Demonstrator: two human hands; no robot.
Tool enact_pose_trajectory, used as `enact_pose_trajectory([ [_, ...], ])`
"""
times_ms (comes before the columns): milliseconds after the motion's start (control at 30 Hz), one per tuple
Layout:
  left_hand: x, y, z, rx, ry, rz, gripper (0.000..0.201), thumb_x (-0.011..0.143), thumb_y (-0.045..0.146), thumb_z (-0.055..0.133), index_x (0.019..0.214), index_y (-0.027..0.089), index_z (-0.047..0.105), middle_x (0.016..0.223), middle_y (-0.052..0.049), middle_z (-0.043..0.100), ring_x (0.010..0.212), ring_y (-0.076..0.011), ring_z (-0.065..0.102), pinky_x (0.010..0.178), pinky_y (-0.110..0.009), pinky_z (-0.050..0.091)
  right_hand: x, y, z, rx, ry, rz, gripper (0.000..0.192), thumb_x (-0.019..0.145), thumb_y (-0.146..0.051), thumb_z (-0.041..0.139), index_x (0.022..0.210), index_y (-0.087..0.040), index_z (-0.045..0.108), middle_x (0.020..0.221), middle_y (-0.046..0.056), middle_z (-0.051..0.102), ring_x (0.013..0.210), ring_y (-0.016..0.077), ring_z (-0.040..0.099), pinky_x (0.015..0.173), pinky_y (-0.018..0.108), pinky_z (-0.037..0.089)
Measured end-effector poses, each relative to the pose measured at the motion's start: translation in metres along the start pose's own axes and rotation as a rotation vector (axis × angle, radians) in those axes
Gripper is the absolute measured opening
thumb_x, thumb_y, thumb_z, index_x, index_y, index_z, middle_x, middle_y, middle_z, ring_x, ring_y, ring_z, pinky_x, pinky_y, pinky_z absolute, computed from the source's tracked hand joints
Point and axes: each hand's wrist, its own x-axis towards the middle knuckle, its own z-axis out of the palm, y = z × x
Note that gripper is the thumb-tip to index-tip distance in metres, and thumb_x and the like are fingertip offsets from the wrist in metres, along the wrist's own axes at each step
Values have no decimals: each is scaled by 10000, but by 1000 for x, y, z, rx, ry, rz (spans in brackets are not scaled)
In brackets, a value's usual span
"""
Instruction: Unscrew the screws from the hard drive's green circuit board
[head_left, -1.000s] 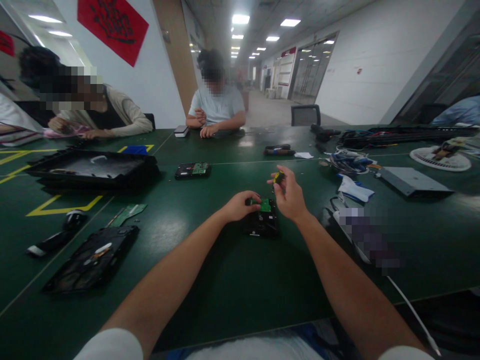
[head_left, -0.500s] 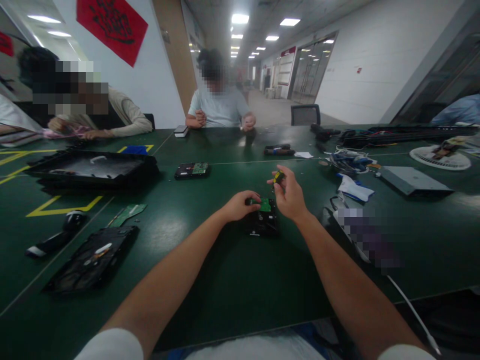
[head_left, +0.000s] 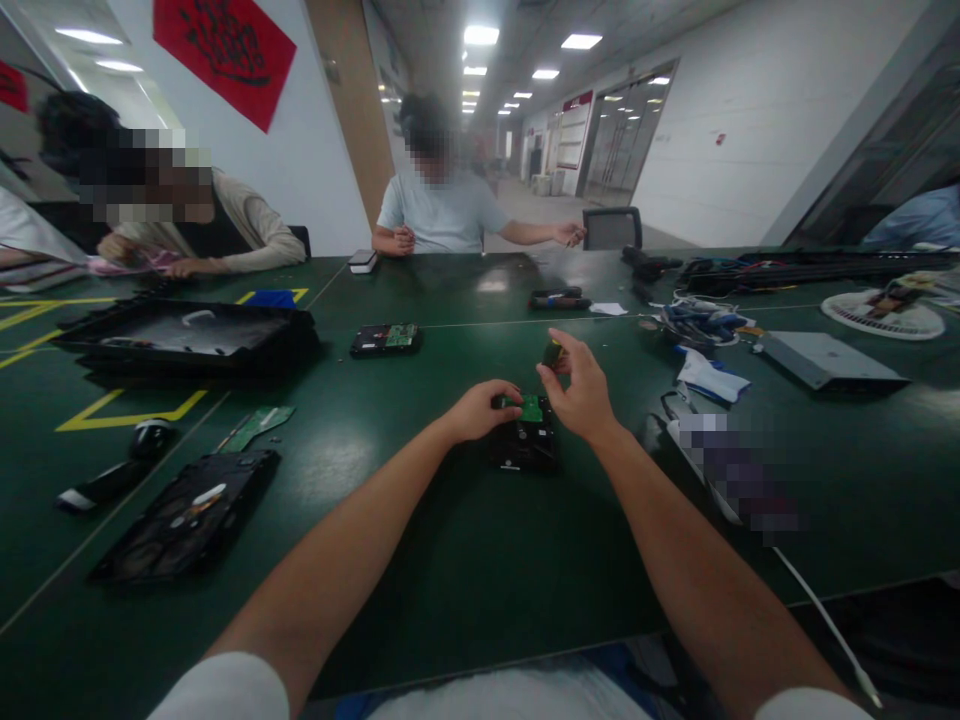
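One black hard drive [head_left: 525, 440], green circuit board [head_left: 531, 409] up, screwdriver [head_left: 553, 352] above

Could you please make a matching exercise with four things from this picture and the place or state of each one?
Things:
1. left hand
2. right hand
3. second hard drive
4. computer mouse

Places or states:
a. far left on the table, next to the yellow tape
b. grips a small screwdriver above the drive
c. lies alone further back, towards the seated person
d. rests on the edge of the hard drive with the green board

Pairs: 1-d, 2-b, 3-c, 4-a
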Motion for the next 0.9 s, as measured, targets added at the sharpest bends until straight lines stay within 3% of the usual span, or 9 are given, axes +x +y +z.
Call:
enact_pose_trajectory([
  [233, 0, -3, 1, 0, 2, 8, 238, 845, 318, 744, 1062, 222, 723, 1280, -70, 677, 1181, -238, 629, 1116, -430, 429, 1, -2, -2, -21, 29, 1, 562, 982, -297, 517, 1528, -283, 388, 1318, 122, 614, 952, 253, 682, 940, 495, 587],
  [400, 0, -6, 2, -3, 11, 7, 242, 837, 315, 752, 1061, 227, 723, 1271, -69, 680, 1181, -242, 628, 1109, -432, 433, 1, -2, 0, -41, 71, 9, 559, 954, -349, 598, 1486, -276, 444, 1224, 114, 625, 884, 232, 676, 822, 445, 626],
  [600, 1, -8, 2, -14, 10, 10, 240, 838, 313, 751, 1061, 231, 723, 1268, -65, 683, 1171, -242, 632, 1101, -436, 438, -1, -1, 5, -47, 86, -2, 604, 950, -271, 583, 1521, -278, 388, 1271, 108, 630, 926, 230, 678, 868, 443, 617],
  [733, 1, -7, 2, 2, 7, -6, 235, 845, 317, 744, 1064, 234, 725, 1270, -65, 682, 1179, -246, 629, 1101, -443, 439, -2, -2, 5, -93, 107, 15, 586, 947, -341, 614, 1494, -265, 419, 1227, 115, 620, 894, 236, 659, 804, 442, 623],
  [900, 1, -6, 1, 12, 3, -8, 239, 843, 321, 745, 1066, 235, 727, 1271, -63, 679, 1173, -245, 628, 1093, -437, 443, -2, -3, 6, -115, 99, -8, 612, 961, -288, 559, 1539, -254, 358, 1277, 137, 591, 1011, 265, 647, 880, 473, 603],
])
